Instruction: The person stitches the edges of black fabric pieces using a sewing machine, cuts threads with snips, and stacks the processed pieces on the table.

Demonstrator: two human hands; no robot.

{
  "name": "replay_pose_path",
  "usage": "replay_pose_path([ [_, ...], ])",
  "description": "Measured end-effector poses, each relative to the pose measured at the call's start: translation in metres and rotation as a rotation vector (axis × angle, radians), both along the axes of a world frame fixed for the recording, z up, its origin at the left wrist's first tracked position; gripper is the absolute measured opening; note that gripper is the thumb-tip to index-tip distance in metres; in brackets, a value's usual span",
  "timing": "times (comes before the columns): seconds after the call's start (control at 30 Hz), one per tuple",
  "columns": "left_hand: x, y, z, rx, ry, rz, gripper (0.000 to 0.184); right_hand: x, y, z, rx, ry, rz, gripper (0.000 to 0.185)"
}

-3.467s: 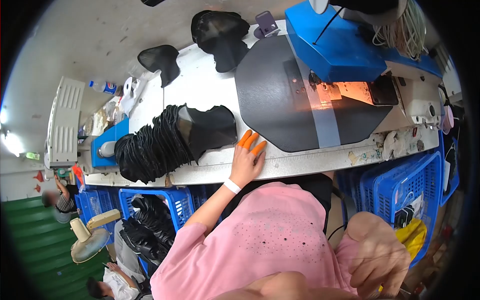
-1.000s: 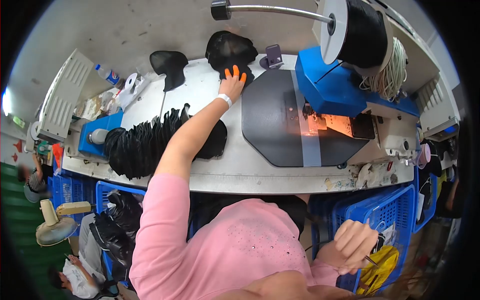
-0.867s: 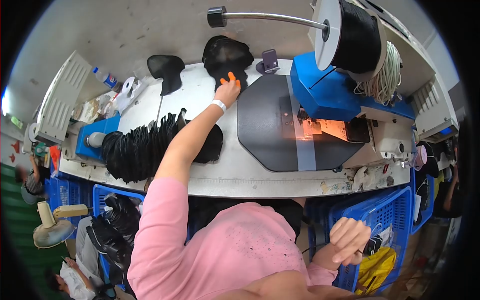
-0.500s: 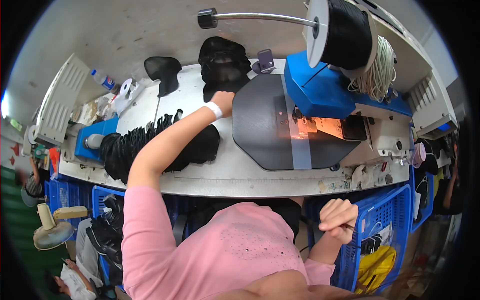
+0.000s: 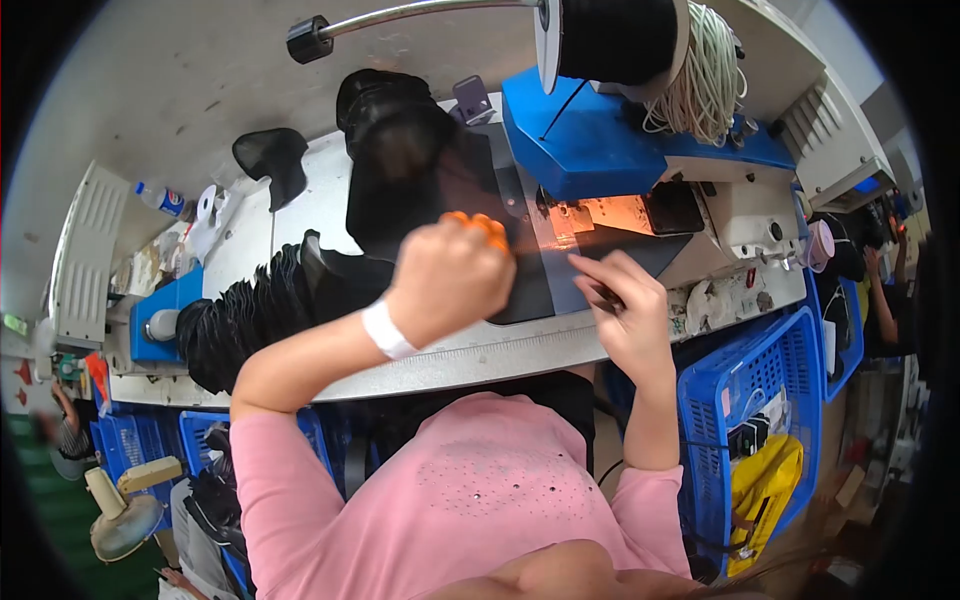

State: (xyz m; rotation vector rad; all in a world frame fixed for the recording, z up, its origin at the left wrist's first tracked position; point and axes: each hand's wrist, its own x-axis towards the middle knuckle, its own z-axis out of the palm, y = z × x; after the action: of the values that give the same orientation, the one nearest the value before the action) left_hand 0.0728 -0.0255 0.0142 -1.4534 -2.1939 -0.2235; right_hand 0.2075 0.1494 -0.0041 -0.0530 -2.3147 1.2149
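My left hand is closed at the edge of a black fabric piece, which stretches back toward a pile of black pieces. The fingertips are hidden behind the knuckles, under orange light. My right hand is pinched around a small dark thin item, mostly covered by the fingers, just in front of the sewing machine. A blue sewing machine head stands over a dark work plate, its needle area lit orange.
A row of black pieces lies on the left of the white table. One curved black piece rests behind it. Above the machine hang a black thread spool and a pale cord coil. A blue crate stands at lower right.
My left hand has come from the pile toward me and the machine, with the black fabric piece drawn along. My right hand has risen from beside my body to the plate's front edge. The view has shifted.
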Motion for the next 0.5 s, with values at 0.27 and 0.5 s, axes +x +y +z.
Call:
replay_pose_path([
  [0.27, -0.020, -0.010, 0.003, -0.193, -0.312, -0.307, 0.042, -0.011, -0.004, 0.001, 0.258, -0.180, -0.106, 0.034],
  [0.5, -0.018, -0.005, -0.018, -0.259, -0.335, -0.306, 0.043, -0.020, -0.009, -0.008, 0.306, -0.209, -0.247, 0.035],
])
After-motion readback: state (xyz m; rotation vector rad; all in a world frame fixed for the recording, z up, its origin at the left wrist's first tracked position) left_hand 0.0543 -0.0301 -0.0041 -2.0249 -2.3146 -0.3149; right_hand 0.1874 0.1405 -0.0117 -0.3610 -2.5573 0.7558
